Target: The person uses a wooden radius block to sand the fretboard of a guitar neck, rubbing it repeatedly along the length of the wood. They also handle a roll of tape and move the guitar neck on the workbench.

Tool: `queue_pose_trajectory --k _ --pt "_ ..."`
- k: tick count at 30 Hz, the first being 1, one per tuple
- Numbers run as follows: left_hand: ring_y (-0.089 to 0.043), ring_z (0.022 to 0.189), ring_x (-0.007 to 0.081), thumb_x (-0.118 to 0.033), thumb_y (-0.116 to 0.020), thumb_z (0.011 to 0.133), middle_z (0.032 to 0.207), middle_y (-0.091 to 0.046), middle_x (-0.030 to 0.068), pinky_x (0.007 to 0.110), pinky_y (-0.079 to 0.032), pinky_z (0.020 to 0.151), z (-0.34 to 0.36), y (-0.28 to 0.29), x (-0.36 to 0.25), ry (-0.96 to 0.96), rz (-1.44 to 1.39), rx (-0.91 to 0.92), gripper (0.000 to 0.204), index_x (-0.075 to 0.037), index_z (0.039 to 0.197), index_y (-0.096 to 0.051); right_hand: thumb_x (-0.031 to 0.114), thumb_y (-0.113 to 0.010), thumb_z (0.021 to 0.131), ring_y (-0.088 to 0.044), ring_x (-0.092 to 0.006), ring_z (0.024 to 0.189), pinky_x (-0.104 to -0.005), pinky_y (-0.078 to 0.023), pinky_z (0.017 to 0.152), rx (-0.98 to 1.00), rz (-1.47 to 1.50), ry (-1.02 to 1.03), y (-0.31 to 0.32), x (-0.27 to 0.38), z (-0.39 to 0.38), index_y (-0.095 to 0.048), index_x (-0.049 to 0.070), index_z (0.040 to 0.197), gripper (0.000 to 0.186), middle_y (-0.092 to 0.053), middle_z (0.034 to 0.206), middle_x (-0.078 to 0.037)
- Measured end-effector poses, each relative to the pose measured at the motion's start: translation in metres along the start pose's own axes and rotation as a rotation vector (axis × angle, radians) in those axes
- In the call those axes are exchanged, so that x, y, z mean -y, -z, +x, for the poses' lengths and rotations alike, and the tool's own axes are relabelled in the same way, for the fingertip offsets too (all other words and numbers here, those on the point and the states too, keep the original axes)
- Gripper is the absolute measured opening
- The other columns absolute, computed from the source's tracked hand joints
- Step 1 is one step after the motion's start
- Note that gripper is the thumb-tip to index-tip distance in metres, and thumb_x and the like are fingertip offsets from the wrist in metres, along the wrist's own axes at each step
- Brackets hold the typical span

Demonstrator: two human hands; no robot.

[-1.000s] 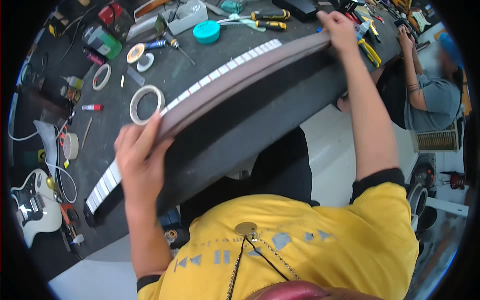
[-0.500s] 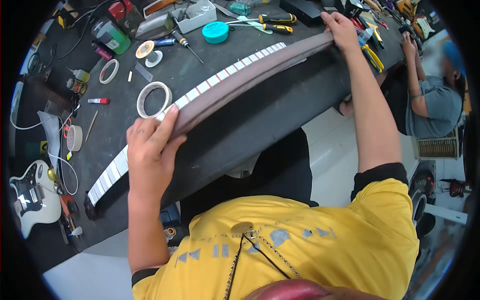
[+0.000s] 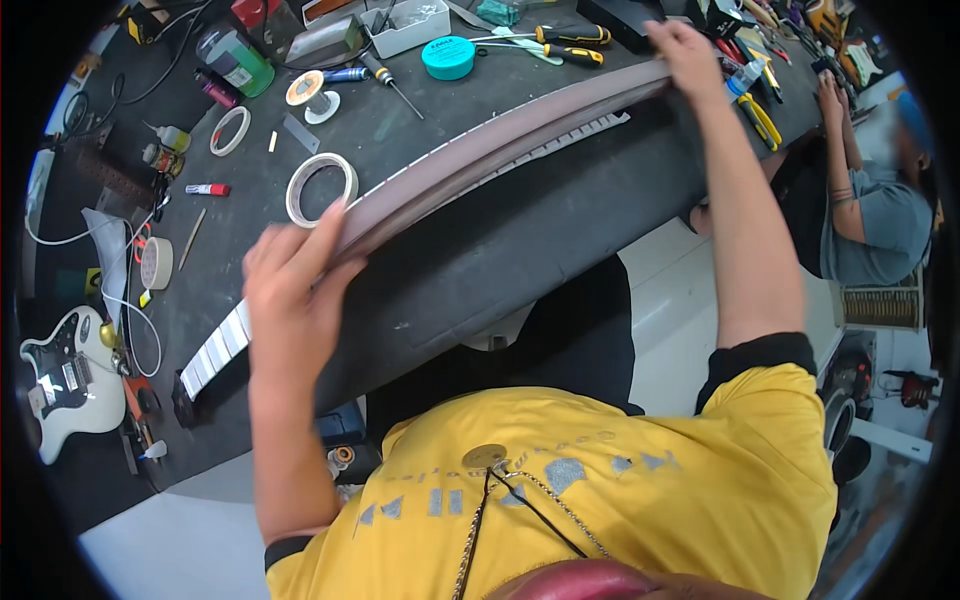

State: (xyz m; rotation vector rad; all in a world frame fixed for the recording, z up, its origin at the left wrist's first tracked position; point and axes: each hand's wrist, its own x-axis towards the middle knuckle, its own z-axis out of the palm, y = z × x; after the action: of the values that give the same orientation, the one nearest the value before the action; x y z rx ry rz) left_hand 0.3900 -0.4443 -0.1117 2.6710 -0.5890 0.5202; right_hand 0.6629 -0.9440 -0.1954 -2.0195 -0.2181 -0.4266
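Observation:
Both hands grip a long pinkish-grey bar (image 3: pixel 460 160), which appears curved in the fisheye view and lies over a strip marked with white bands (image 3: pixel 215 350), like a taped guitar fretboard. My left hand (image 3: pixel 298 285) is closed around the bar's left part, fingers on top and thumb on the near side. My right hand (image 3: pixel 690 70) is closed at the right end, slightly blurred. Part of the white-banded strip shows below the bar toward the right; much of its middle is hidden. A masking tape roll (image 3: pixel 347 172) sits just beyond my left hand.
The dark bench (image 3: pixel 520 235) carries screwdrivers (image 3: pixel 575 35), a turquoise tub (image 3: pixel 448 60), a solder spool (image 3: pixel 305 88), bottles (image 3: pixel 240 65) and cables. A white guitar body (image 3: pixel 70 370) lies at left. Another person (image 3: pixel 865 210) sits at right, hands at the bench.
The bar has shifted toward the bench's far side, covering the white bands along the middle and exposing some on its near side at right. My left hand moved right, then slightly back left.

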Motion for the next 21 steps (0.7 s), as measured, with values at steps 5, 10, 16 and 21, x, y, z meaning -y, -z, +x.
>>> queue_pose_trajectory --k 5,10,16,21 --pt "-0.060 0.099 0.0299 0.004 -0.082 0.073 0.101 -0.068 0.0126 0.041 -0.048 0.095 -0.123 0.099 0.081 0.287 0.063 -0.046 0.062 0.000 0.134 -0.072 0.039 -0.072 0.099 -0.065 -0.0296 0.074 -0.0416 -0.052 0.072 0.088 -0.099 0.133 -0.140 0.169 -0.092 -0.073 0.001 0.095 0.038 -0.068 0.077 -0.014" --pt "-0.062 0.096 0.0273 0.001 -0.083 0.078 0.099 -0.064 0.0136 0.034 -0.050 0.092 -0.020 0.017 0.031 0.193 -0.048 -0.002 0.063 -0.002 0.140 -0.069 0.041 -0.071 0.103 -0.051 -0.0064 0.069 -0.0269 -0.043 0.065 0.050 -0.128 -0.115 -0.037 0.044 -0.006 -0.067 0.008 0.086 0.037 -0.056 0.073 0.005" --pt "-0.063 0.092 0.0305 0.003 -0.084 0.072 0.098 -0.068 0.0139 0.040 -0.051 0.089 -0.046 0.038 0.044 0.192 -0.015 -0.003 0.066 -0.004 0.137 -0.072 0.038 -0.070 0.104 -0.048 -0.0079 0.068 -0.0297 -0.041 0.063 0.068 -0.117 0.066 -0.071 0.063 -0.018 -0.065 0.007 0.087 0.036 -0.052 0.071 0.005" --pt "-0.067 0.096 0.0252 0.008 -0.078 0.078 0.103 -0.069 0.0127 0.034 -0.053 0.091 -0.113 0.080 0.085 0.365 -0.064 -0.043 0.063 -0.005 0.139 -0.071 0.041 -0.068 0.101 -0.067 -0.0358 0.079 -0.0459 -0.052 0.074 0.140 -0.250 0.057 -0.128 0.146 -0.061 -0.069 0.002 0.095 0.040 -0.070 0.084 -0.018"
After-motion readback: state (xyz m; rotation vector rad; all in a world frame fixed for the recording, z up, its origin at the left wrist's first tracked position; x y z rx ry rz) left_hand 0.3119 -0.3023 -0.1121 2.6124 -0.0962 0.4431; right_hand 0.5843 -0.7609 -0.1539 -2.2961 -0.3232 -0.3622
